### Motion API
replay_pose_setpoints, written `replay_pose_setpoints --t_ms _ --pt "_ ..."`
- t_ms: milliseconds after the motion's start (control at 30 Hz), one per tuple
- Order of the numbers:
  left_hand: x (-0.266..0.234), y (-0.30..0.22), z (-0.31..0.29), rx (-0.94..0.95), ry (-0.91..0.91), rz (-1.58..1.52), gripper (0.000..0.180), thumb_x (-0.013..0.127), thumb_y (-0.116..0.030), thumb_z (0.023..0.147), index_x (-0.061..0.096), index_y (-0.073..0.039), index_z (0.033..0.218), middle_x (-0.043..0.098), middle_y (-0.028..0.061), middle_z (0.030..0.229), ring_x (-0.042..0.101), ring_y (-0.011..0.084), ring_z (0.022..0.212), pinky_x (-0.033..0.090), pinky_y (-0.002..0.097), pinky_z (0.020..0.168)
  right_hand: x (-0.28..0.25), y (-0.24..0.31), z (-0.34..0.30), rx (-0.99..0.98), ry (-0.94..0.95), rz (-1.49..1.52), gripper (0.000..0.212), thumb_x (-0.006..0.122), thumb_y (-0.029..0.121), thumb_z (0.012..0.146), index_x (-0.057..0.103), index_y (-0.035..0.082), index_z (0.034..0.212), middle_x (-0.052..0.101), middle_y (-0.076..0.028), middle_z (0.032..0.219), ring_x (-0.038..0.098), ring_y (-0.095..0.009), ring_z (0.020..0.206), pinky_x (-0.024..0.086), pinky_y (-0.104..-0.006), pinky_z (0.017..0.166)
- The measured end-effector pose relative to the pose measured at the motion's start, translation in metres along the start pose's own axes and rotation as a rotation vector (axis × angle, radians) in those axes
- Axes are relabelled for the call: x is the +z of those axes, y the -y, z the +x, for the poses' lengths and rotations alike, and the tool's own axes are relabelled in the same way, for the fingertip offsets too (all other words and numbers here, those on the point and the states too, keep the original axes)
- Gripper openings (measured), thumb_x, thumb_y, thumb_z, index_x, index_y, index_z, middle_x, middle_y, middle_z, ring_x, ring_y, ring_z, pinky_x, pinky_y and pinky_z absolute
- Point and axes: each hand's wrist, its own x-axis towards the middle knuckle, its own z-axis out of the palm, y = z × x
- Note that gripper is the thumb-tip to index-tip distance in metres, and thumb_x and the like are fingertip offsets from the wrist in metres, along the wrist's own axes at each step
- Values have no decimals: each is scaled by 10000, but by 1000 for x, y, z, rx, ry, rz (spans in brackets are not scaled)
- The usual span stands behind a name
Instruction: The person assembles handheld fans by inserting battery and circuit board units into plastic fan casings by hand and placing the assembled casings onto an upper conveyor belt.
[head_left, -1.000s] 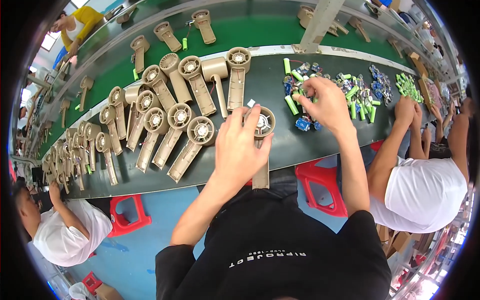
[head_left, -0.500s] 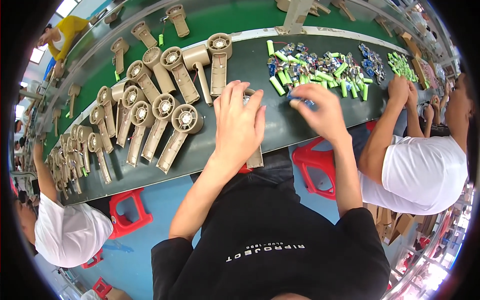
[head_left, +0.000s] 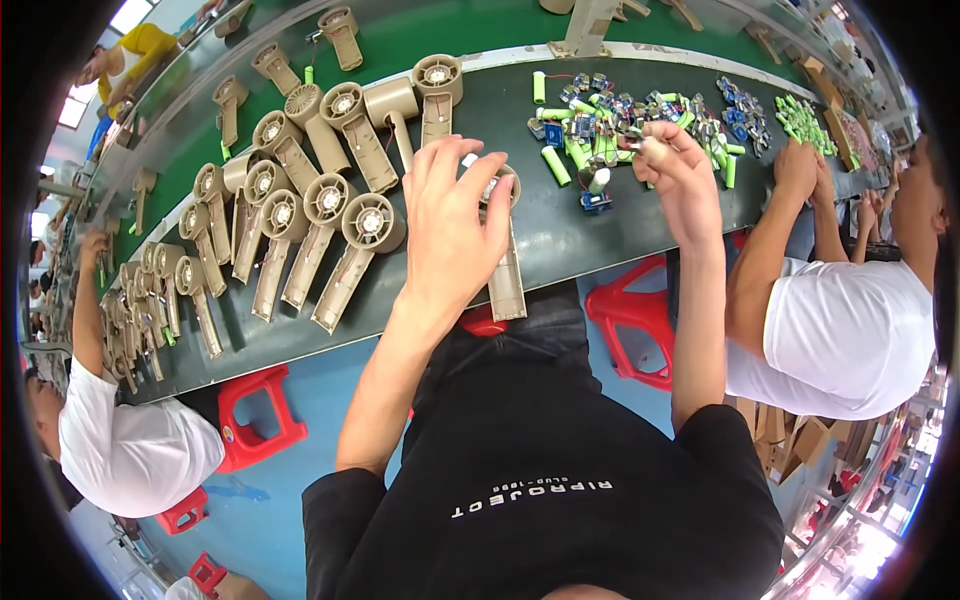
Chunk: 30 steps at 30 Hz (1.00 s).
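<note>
My left hand (head_left: pixel 452 222) is curled over the round head of a beige handheld fan housing (head_left: pixel 506 265), thumb and fingers about its rim. The housing's open handle points down toward me at the table edge. My right hand (head_left: pixel 682 185) is raised over the front of a pile of green battery cells with blue circuit boards (head_left: pixel 605 125). Its thumb and fingertips are pinched together; what they hold is too small to tell. Just left of it, a blue circuit board (head_left: pixel 596 201) with a green cell sits apart from the pile.
Several beige fan housings (head_left: pixel 327 200) lie in rows to my left on the dark table (head_left: pixel 560 235). More blue boards (head_left: pixel 743 115) and green cells (head_left: pixel 800 125) lie at the right. A metal post (head_left: pixel 588 28) stands at the back. Co-workers sit at both sides, near red stools (head_left: pixel 632 325).
My right hand has moved up and right, away from the blue board, which now shows in front of the pile. My left hand has shifted slightly left and up, uncovering more of the fan housing.
</note>
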Motion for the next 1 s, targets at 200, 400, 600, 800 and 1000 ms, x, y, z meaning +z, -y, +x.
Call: replay_pose_setpoints --t_ms 200,400,600,800,1000 --pt "-5 -21 20 17 56 -284 302 725 -106 819 694 -18 1107 645 136 1127 590 306 1074 473 397 913 11 12 -7 -68 180 398 326 640 191 921 559 43 1201 667 -130 1061 423 -75 680 349 -215 626" --pt "-8 -27 19 128 106 -602 405 781 -75 775 686 -36 1167 659 124 1168 627 253 1060 505 350 910 55 21 -14 34 332 -82 402 714 213 867 552 24 1183 693 -108 1027 653 -116 858 443 -210 658" --pt "-36 -7 -12 -377 60 -1156 201 552 -99 1002 534 25 1159 696 118 939 683 177 855 543 288 806 70 -7 -39 -2 208 -246 238 592 188 971 625 0 1113 701 -110 1033 595 -91 738 466 -245 658" --pt "-39 -5 -40 -148 289 -152 126 696 -103 822 661 -50 930 575 64 663 495 164 494 403 316 486 73 -51 -60 4 176 -446 180 717 39 862 669 17 1034 668 11 889 550 -31 699 433 -200 636" --pt "-25 -11 -53 -82 454 168 184 695 -184 838 607 -67 950 612 130 731 622 355 554 497 447 494 86 -54 -62 -74 168 -496 144 717 23 847 678 11 985 651 29 849 501 -13 653 408 -200 606"
